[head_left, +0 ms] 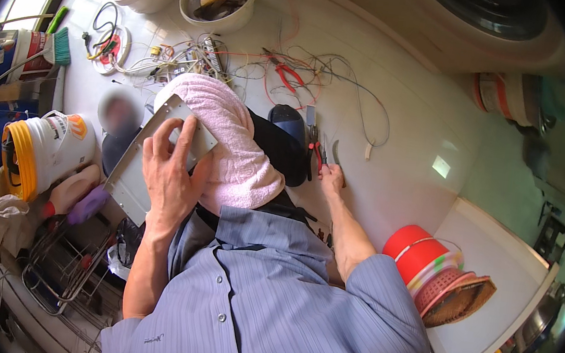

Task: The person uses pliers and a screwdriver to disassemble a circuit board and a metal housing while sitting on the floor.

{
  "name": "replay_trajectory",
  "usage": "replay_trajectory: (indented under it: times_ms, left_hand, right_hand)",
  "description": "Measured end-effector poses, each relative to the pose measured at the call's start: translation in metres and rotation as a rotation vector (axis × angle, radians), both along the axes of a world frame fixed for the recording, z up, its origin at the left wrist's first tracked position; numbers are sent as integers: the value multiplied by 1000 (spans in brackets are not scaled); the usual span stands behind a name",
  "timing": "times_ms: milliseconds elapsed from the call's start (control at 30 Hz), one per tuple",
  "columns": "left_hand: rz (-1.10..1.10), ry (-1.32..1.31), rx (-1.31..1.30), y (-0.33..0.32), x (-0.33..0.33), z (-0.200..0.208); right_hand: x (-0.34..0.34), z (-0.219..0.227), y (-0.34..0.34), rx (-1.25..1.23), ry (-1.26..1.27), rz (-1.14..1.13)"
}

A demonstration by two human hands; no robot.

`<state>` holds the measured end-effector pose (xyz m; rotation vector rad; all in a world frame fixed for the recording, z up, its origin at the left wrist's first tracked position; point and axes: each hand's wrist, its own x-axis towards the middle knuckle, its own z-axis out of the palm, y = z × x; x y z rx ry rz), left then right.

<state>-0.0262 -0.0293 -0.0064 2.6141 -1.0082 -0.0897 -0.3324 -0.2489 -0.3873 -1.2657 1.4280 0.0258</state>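
My left hand lies over a grey metal panel with small holes along its edges, fingers bent on its face and thumb by its right edge. The panel leans on a pink towel draped across my leg. At the right, my right hand reaches to the floor with its fingers closed on a slim tool with a dark handle; its exact kind is unclear. Red-handled pliers lie just left of that hand. A curved blade is beside its fingers. My blue slipper is near the pliers.
Tangled wires and another red-handled pair of pliers lie ahead on the tiles. A tool bucket stands behind them. At left are a white bucket and wire rack; at right, a red bucket.
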Motion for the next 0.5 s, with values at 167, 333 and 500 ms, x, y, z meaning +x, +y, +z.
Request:
replay_trajectory:
  times_ms: [167,333,500]
  left_hand:
    - [9,-41,-15,1,0,0]
    - [-8,-153,-5,4,-4,-3]
    - [-54,-130,-25,9,-7,-2]
  right_hand:
    - [32,-4,-28,-318,97,214]
    - [129,82,-39,-363,-101,437]
    - [199,57,-40,-500,-160,770]
